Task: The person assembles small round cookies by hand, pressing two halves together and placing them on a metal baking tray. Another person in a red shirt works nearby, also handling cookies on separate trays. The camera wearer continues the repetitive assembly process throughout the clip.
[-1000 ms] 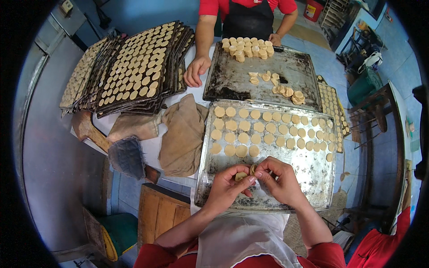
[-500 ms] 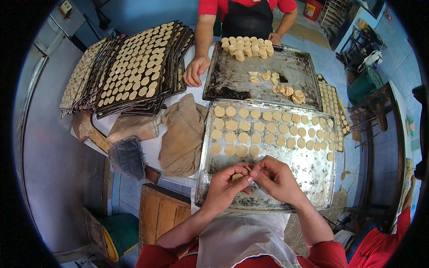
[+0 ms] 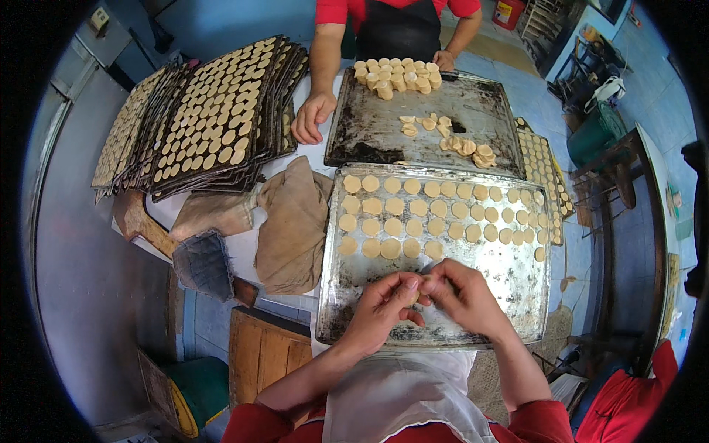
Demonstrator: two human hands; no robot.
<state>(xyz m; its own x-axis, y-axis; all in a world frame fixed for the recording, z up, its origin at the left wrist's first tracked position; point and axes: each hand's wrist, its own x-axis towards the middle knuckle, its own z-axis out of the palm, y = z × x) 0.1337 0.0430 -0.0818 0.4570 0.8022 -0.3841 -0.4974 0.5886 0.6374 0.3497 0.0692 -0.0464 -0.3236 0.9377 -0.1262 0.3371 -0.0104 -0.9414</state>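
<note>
Over the near part of a worn metal baking tray [image 3: 354,292], my two hands meet fingertip to fingertip. My left hand [image 3: 378,308] is closed round a few pale dough discs [image 3: 415,298], mostly hidden by the fingers. Thumb and fingers of my right hand [image 3: 467,299] pinch at the edge of this dough, beside the left thumb. Beyond them, flat round dough discs [image 3: 391,249] lie in rows on the tray. The nearest row has several at its left end and one at the far right.
A second tray [image 3: 384,133] behind holds stacked dough discs [image 3: 402,77] and loose ones. Across the table a co-worker's hand [image 3: 314,118] rests near its left edge. Stacked filled trays [image 3: 210,111] stand at left, with brown cloths [image 3: 295,221] and a blue pad [image 3: 203,264] nearer.
One more dough disc lies in the nearest row, right of the others at its left end. My hands still work together at the dough. The whole view has shifted slightly.
</note>
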